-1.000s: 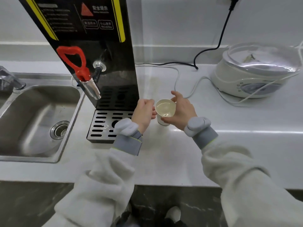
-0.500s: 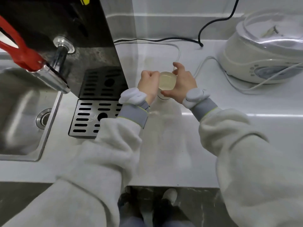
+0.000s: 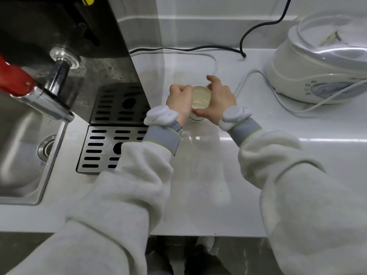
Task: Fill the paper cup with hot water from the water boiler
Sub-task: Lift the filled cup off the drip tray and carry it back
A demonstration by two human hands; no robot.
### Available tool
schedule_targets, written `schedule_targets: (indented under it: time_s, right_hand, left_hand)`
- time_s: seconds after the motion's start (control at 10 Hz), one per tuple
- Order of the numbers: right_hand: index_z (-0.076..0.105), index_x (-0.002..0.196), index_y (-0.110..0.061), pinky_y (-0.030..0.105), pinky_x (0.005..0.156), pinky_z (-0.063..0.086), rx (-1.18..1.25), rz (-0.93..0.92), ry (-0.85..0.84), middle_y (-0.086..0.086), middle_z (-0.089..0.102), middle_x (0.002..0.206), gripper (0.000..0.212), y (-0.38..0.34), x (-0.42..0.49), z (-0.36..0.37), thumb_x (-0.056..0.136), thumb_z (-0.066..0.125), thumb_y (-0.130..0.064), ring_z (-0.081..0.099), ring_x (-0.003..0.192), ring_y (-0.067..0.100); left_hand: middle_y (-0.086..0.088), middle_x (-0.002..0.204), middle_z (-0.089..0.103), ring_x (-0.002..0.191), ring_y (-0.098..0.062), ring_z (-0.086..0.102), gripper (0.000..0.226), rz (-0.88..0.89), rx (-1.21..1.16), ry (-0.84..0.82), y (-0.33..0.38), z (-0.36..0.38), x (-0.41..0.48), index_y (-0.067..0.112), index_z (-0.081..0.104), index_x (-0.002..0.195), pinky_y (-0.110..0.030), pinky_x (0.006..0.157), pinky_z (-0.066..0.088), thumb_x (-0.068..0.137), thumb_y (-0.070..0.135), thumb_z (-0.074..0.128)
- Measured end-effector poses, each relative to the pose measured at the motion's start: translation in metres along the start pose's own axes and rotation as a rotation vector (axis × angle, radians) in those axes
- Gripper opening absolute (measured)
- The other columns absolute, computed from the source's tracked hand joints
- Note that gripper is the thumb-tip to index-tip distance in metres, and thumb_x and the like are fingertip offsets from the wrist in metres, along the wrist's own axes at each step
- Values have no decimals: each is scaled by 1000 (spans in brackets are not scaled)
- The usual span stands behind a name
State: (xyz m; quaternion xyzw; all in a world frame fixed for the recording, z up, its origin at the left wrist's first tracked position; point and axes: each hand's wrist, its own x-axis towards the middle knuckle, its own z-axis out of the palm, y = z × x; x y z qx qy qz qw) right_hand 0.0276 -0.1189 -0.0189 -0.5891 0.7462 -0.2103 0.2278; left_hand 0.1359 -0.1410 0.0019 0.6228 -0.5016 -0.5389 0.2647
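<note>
A small white paper cup (image 3: 200, 97) stands on the white counter, to the right of the black water boiler (image 3: 83, 48); liquid glints inside it. My left hand (image 3: 179, 100) wraps its left side and my right hand (image 3: 218, 100) its right side, so both grip the cup. The boiler's chrome tap (image 3: 49, 104) with a red lever (image 3: 14, 80) juts out at the far left, above the slotted drip tray (image 3: 103, 149). The cup's lower wall is mostly hidden by my fingers.
A steel sink (image 3: 21, 155) lies left of the drip tray. A white cooker with a clear lid (image 3: 321, 62) sits at the right, its white cable (image 3: 264, 90) and a black cable (image 3: 244, 36) trailing across the counter behind the cup.
The view has tilted down and come closer to the counter. The cup, held in both hands, has stayed to the right of the boiler, low at the counter.
</note>
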Motion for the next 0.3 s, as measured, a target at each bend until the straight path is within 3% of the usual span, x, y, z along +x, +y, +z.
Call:
schedule_targets:
  time_s: [0.2, 0.3]
  right_hand:
    - [20, 137, -15, 44, 98, 37, -24, 14, -46, 10, 46, 135, 90, -3, -4, -3, 65, 71, -34, 38, 121, 36]
    - [18, 138, -15, 45, 101, 35, -10, 9, -61, 11, 43, 138, 91, -8, -8, -13, 66, 72, -33, 35, 124, 36]
  left_hand:
    - [2, 79, 48, 83, -25, 48, 21, -15, 33, -4, 0, -3, -1, 17, 41, 96, -43, 91, 45, 81, 32, 39]
    - [-2, 93, 51, 86, -25, 45, 33, 2, 104, 2, 8, -5, -5, 12, 41, 112, -32, 77, 35, 85, 31, 38]
